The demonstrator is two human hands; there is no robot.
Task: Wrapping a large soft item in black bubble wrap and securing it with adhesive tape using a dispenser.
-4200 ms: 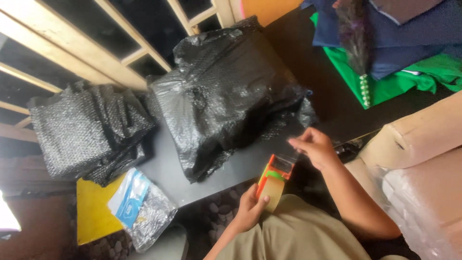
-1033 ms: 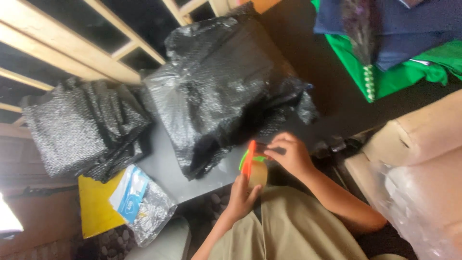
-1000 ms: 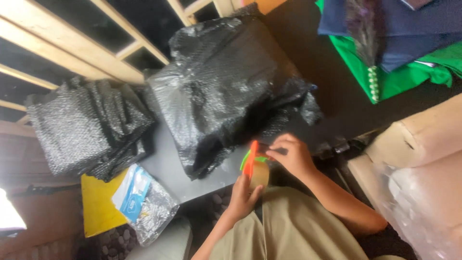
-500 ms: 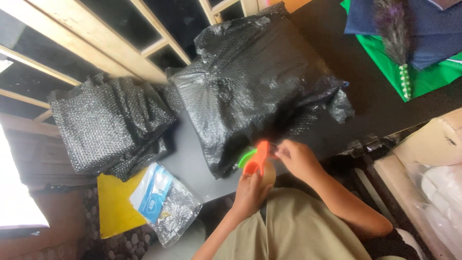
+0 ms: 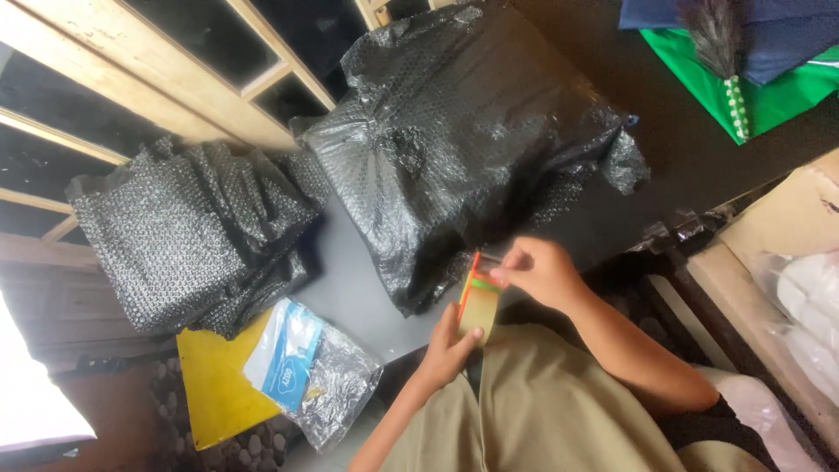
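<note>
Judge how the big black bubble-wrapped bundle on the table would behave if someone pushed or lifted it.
The black bubble-wrapped bundle looks bulky and rounded, so it would probably slide rather than roll. Its loose, crinkled wrap likely gives under the fingers and may feel slippery. Its weight cannot be told; the contents are hidden.

A single head-worn camera looked steeply down from above the person's lap, close over both hands, facing the near edge of the dark table [image 5: 699, 149]. It reached as far as the wooden frame [image 5: 131, 79] at the far side.
</note>
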